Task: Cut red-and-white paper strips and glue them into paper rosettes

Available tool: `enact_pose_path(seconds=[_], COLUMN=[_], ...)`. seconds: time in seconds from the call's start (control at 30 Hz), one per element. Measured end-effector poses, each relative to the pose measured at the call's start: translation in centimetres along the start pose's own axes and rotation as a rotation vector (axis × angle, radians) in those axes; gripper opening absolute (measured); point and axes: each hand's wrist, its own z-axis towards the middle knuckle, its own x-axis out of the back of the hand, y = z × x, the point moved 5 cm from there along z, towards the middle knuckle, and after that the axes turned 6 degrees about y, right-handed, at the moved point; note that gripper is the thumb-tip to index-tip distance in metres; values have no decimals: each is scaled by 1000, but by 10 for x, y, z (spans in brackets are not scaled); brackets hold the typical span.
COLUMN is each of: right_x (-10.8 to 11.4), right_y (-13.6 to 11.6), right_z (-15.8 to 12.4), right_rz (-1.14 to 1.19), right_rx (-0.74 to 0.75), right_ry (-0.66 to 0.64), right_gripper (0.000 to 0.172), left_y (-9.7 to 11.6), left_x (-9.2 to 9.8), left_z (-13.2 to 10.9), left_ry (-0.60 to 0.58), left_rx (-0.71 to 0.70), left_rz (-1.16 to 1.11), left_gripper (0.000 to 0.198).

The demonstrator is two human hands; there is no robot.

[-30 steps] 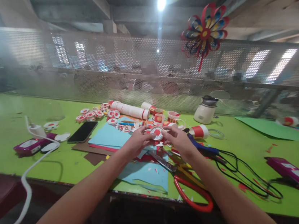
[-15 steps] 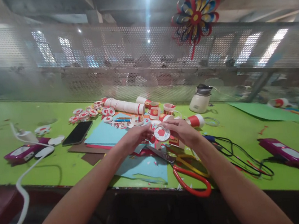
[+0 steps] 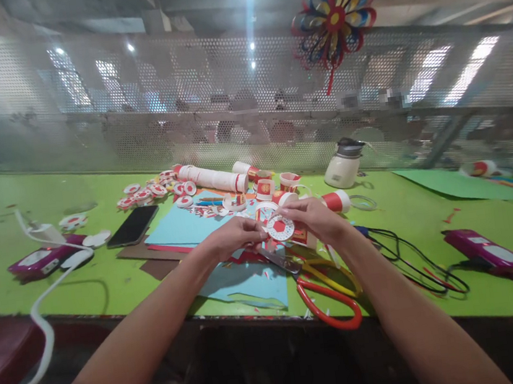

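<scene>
A round white paper disc (image 3: pixel 281 227) with a red shape in its middle and small dark marks round its rim is held up above the work area. My right hand (image 3: pixel 309 218) pinches its upper right edge between thumb and fingers. Close by on the left, my left hand (image 3: pixel 242 234) is closed in a pinch near the disc's left edge; whatever sits between those fingertips is too small to make out. Large scissors (image 3: pixel 329 304) with one red and one yellow handle lie below the hands, over light blue paper (image 3: pixel 249 286) strewn with red and white scraps.
Behind the hands lie a long white paper roll (image 3: pixel 212 180), cut paper cups (image 3: pixel 265 189) and a heap of red-and-white discs (image 3: pixel 142 196). A phone (image 3: pixel 133 226), purple devices (image 3: pixel 488 251) with black cables, and a white jug (image 3: pixel 343 166) surround them. Mesh panels rise behind the table.
The disc and my right hand have shifted slightly to the right. My left hand has drawn its fingers into a tighter pinch beside the disc. The view has tilted a little.
</scene>
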Motion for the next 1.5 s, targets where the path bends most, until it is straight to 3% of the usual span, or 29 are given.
enact_pose_path(seconds=[0.33,0.63,0.83,1.2,1.5], right_x=[-7,2,1,1,-3], right_y=[0,0,6,-2,2], right_z=[1,2,4,1,1], right_rz=[-325,-289,-285,-200,-311], right_rx=[107,84,71,42,100], right_ry=[25,72,71,75,49], right_gripper=[28,25,24,23,20], left_y=[-13,-14,-11,-13,-20], left_x=[-1,-2,-3,-6,-7], left_z=[7,7,8,5,8], left_ry=[84,30,191,-57,63], left_rx=[61,64,42,52,146], left_rz=[56,-90,113,-133,-20], left_gripper=[10,8,5,13,14])
